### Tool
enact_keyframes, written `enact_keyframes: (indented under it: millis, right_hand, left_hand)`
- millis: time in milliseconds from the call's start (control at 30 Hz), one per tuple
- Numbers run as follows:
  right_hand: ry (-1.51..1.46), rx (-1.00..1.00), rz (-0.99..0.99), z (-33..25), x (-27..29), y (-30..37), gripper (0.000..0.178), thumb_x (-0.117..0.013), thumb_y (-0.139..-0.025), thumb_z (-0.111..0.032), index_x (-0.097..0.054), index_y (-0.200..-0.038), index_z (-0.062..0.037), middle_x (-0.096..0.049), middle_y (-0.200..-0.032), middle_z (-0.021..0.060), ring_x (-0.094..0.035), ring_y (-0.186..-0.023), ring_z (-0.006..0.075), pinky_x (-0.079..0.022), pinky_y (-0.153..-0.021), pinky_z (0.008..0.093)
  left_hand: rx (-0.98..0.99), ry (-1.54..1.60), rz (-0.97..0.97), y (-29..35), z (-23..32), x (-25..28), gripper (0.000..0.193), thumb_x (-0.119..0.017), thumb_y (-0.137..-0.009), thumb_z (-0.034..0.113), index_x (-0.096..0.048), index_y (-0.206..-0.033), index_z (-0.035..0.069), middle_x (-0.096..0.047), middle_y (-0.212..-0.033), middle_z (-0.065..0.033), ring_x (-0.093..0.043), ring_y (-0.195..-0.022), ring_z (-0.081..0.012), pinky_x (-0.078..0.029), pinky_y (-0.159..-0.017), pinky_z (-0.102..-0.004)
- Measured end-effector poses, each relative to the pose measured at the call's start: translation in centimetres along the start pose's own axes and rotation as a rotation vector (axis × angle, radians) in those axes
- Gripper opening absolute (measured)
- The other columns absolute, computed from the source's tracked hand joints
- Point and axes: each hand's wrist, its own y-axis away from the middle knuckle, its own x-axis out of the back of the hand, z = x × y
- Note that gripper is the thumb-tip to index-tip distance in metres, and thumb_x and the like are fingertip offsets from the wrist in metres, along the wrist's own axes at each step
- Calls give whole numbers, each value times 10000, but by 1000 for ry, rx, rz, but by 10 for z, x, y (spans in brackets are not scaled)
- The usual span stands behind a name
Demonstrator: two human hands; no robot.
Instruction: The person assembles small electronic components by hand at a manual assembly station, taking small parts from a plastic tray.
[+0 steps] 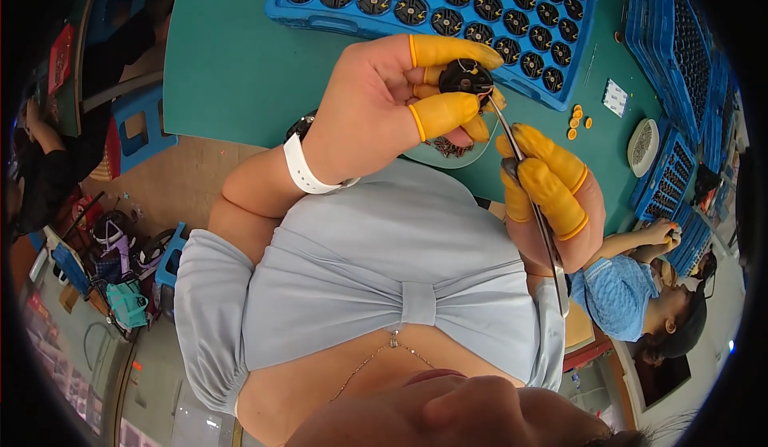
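My left hand (360, 103) pinches a small round black part (458, 77) between its thumb and fingers, above the table near its front edge. A thin reddish wire shows at the part's right side. In my right hand (552, 183) are long metal tweezers (550, 243), their tips touching or very close to the part beside that wire. Yellow finger cots cover fingers of both hands. Partly behind my left hand, a pale dish (468, 161) holds small copper-coloured pieces.
A blue tray (320, 21) of round black parts lies across the far side of the green table (232, 63). To the right are loose yellow finger cots (576, 113), a white packet (615, 97), a white bowl (637, 157) and stacked blue trays (652, 39). Another person (616, 295) works at right.
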Motion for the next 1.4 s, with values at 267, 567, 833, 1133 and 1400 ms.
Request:
enact_keyframes:
  millis: [267,567,833,1133,1400]
  right_hand:
    - [136,96,39,-3,-5,-11,260,-693,-724,96,-608,-960,27,-650,-946,224,-678,-811,294,-540,-716,322]
    - [130,-14,74,-2,-5,-23,188,-687,-700,33,-616,-869,74,-643,-855,207,-639,-674,238,-518,-597,278]
    - [-128,-268,204,8,-14,-21,167,-734,-711,4,-639,-848,8,-658,-838,133,-630,-679,218,-503,-628,279]
    - [-118,-88,169,8,-10,-11,173,-678,-779,24,-590,-918,80,-608,-971,261,-652,-840,312,-568,-711,367]
    - [-97,-106,152,12,-11,-8,171,-668,-789,26,-585,-930,75,-606,-981,253,-654,-827,300,-567,-688,351]
  left_hand:
    - [13,5,22,2,-2,0,369,-595,-849,60,-533,-1205,-10,-646,-1001,-146,-638,-825,-152,-533,-653,-237]
    - [-28,-87,66,0,-8,-3,314,-561,-839,-55,-545,-1152,-36,-637,-961,-115,-650,-809,-158,-544,-720,-266]
    - [-73,-122,81,-2,-4,2,309,-558,-843,-53,-545,-1151,-37,-634,-958,-114,-649,-806,-159,-545,-713,-265]
    - [-36,-58,64,-3,-3,-1,325,-552,-845,-53,-529,-1169,-35,-637,-971,-132,-650,-827,-173,-554,-726,-275]
    - [-101,-14,23,-4,-5,-4,378,-547,-841,-62,-527,-1210,18,-625,-988,-90,-622,-885,-145,-535,-774,-273]
